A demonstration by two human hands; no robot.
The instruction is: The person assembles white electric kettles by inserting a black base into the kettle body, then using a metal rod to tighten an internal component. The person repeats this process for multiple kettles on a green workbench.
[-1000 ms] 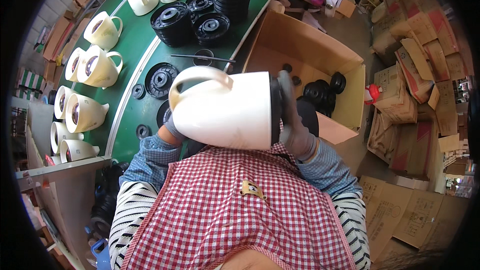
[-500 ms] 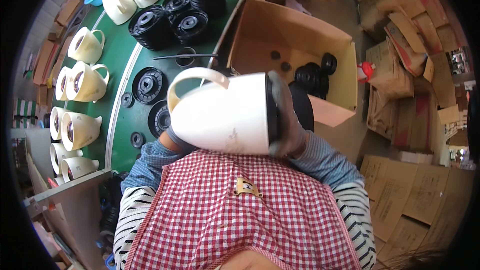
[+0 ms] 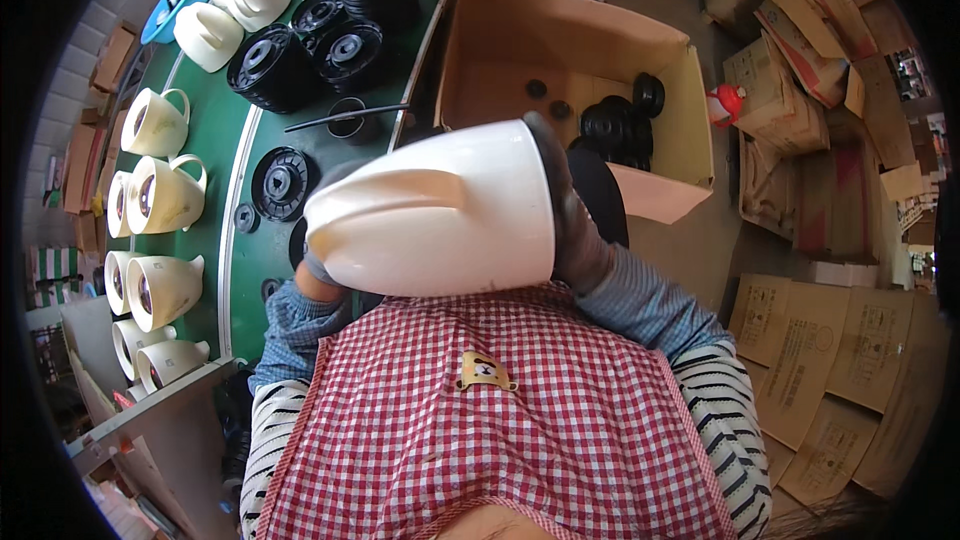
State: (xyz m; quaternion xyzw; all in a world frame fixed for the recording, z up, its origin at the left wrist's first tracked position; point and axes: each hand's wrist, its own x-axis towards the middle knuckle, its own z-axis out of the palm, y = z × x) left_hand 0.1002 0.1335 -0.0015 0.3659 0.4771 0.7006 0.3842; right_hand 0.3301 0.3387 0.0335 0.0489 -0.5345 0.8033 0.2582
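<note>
A cream-white jug body lies on its side in front of my chest, with its handle turned up toward me. My right hand, in a dark grey glove, is closed against its wide end at the right. At the narrower end is my left hand, also gloved and mostly hidden behind the jug, supporting it from that side. Left of the jug, a ribbed black disc lies on the green table, with a small black ring beside it.
White jugs line the table's left side. Stacked black discs stand farther back, near a black cup with a thin rod across it. An open cardboard box holding black round parts is at right. Flattened cartons lie beyond.
The jug has rolled between my hands, so its handle moved from the far side to face up. The black piece seen at its wide end is now hidden. My view has shifted slightly.
</note>
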